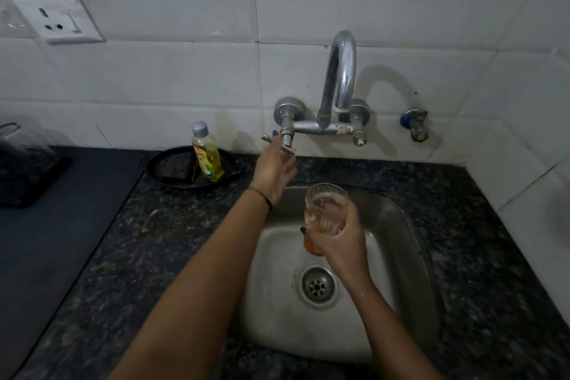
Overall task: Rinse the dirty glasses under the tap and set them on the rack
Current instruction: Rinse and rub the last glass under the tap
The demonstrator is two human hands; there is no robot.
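Left hand (pixel 274 168) raised to the left tap handle (pixel 279 142), fingers spread loosely at the lever; cannot tell whether closed on it or only touching. Right hand (pixel 334 236) wrapped firmly round the lower part of a glass (pixel 325 210), held upright over the sink (pixel 410 256), mouth up, orange residue on the inner wall and base. Spout (pixel 339 71) arched above; no water seen falling from it. Glass held forward of the drain (pixel 317 285), apparently short of the point below the spout outlet, though depth hard to judge.

Step in hand judged as opening the tap. Recommended: turn the lever gently to get a moderate stream, not a splashing one; bring the glass under the outlet and tilt slightly so water runs down the stained wall; keep the grip low and firm, wet glass being slippery. Soap bottle (pixel 207 153) upright in a dark pan (pixel 160 168) on the counter (pixel 160 234), left of the sink. No rack in view
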